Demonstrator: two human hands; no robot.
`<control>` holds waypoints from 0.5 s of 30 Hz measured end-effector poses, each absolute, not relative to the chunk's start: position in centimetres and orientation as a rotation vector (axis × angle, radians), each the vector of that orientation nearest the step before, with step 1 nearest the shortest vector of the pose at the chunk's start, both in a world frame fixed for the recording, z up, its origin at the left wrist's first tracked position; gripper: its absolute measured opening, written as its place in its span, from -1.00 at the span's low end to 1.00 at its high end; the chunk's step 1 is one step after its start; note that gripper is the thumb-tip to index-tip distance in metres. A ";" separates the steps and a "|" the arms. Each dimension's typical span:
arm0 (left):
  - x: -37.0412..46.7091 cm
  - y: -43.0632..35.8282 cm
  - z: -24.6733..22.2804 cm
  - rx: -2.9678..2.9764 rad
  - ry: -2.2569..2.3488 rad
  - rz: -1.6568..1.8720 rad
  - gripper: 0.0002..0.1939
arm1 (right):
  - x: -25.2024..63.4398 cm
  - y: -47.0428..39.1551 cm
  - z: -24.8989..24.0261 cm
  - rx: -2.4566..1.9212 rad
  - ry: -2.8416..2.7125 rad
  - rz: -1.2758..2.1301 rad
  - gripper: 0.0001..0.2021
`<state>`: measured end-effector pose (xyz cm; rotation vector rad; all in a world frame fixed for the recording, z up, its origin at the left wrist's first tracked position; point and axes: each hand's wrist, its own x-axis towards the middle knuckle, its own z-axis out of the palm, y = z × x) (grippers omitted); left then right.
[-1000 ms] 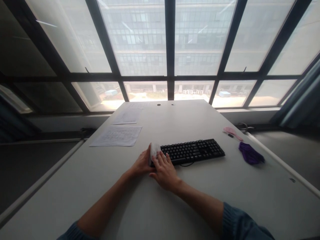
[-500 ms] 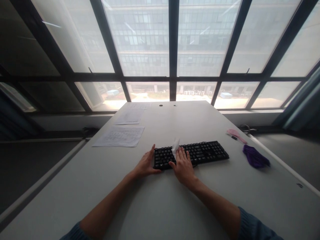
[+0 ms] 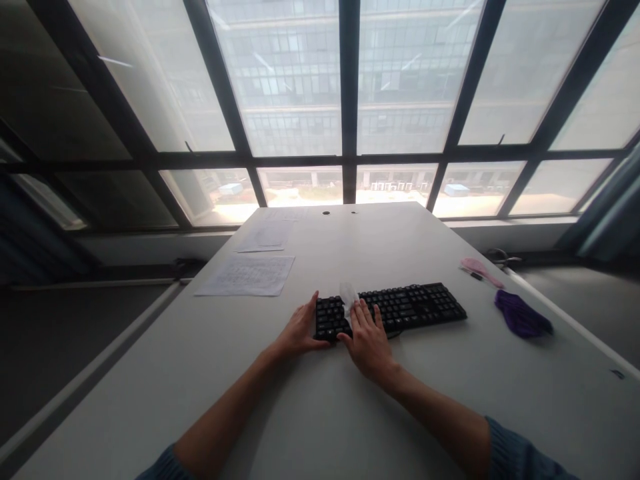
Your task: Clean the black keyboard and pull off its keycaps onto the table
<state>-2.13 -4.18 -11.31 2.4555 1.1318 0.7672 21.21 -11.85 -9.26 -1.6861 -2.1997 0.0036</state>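
Observation:
A black keyboard [image 3: 420,305] lies on the white table, slightly slanted. My left hand [image 3: 299,331] grips its left end, thumb along the front edge and fingers at the side. Over the left part of the keys is my right hand [image 3: 369,339], pressing a crumpled white tissue [image 3: 349,297] down with its fingertips. The tissue's loose end sticks up past the fingers toward the back, and its lower part is hidden beneath them. The right thumb points left near the front row of keys.
Printed paper sheets [image 3: 250,277] lie on the table [image 3: 320,413] at the back left. To the right are a purple cloth item [image 3: 521,315], a pink item [image 3: 480,270] and a dark pen-like thing [image 3: 471,273]. Large windows [image 3: 300,80] rise behind the table.
The tissue's loose end has spread and tilted left under my right fingers. My left hand stays on the keyboard's end. The whole view has shifted slightly.

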 end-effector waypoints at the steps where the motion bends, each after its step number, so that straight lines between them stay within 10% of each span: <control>1: -2.1 -4.2 -11.3 2.457 1.128 0.765 0.40 | 21.2 -11.8 -9.4 -1.708 -2.183 0.012 -0.29; 15: -2.0 -4.4 -10.8 2.472 1.152 0.713 0.39 | 19.8 -11.9 -8.2 -1.435 -2.294 0.131 -0.37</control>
